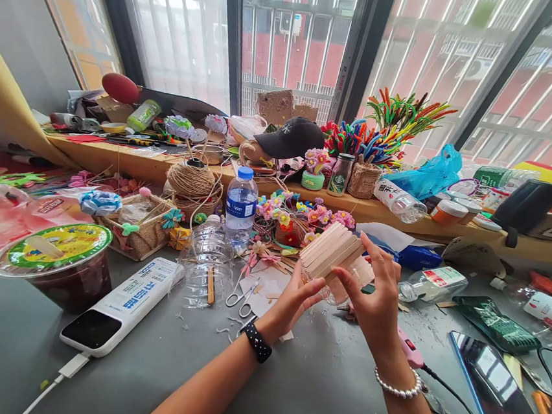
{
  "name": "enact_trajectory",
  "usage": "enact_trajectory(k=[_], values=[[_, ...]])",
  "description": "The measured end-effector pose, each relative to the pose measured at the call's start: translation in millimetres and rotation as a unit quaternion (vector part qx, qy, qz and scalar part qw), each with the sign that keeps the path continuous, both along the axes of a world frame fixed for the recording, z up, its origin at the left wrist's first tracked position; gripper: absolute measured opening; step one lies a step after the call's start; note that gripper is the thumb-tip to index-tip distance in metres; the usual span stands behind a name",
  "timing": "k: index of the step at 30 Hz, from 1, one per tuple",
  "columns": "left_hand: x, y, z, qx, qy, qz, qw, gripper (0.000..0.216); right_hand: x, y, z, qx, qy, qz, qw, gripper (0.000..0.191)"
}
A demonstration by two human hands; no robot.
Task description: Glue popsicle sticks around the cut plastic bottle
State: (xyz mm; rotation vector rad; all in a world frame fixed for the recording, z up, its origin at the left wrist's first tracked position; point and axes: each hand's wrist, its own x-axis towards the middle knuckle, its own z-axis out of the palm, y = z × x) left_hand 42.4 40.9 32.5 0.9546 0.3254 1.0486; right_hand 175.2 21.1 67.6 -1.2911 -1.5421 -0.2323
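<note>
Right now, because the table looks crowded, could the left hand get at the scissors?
Probably yes: the scissors lie near the left hand, with nothing tall between them. But that hand is on the stick-covered piece, so it may need freeing first.

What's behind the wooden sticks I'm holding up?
Pink flowers show past the top edge of the wooden sticks, and clear plastic shows below them, between your left hand and right hand. The sticks and both hands cover whatever is directly behind.

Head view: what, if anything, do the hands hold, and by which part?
A stick-covered piece: the left hand at its lower left edge, the right hand's grip at its right side.
</note>
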Motion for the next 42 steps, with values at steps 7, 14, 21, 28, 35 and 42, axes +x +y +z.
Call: enact_trajectory(k=[7,14,21,28,35,42], values=[[-2.0,0.9,0.2,0.002,-0.005,0.012,1.000,0.071,-1.9,-0.8,-2.0,-0.024,0.031,0.009,0.999,0.056],[-3.2,1.4,-2.7,0.014,-0.029,-0.022,0.999,0.072,-3.1,-0.6,-3.0,-0.015,0.031,0.007,0.999,0.056],[-1.1,1.9,-2.6,0.021,-0.023,-0.005,0.999,0.065,-7.7,-4.4,2.9,0.001,0.019,0.003,1.000,0.054],[-2.5,0.8,2.9,0.020,-0.037,0.000,0.999,0.064,-8.6,-13.2,17.6,0.023,0.006,0.020,1.000,0.041],[-0.7,2.6,-3.1,0.004,-0.072,-0.055,0.996,0.060,-4.9,-21.1,28.7,0.028,0.014,0.006,0.999,0.042],[-3.6,4.3,-6.1,-0.108,-0.134,-0.073,0.982,0.057,11.1,-18.2,28.4,-0.014,0.249,0.062,0.966,0.037]])
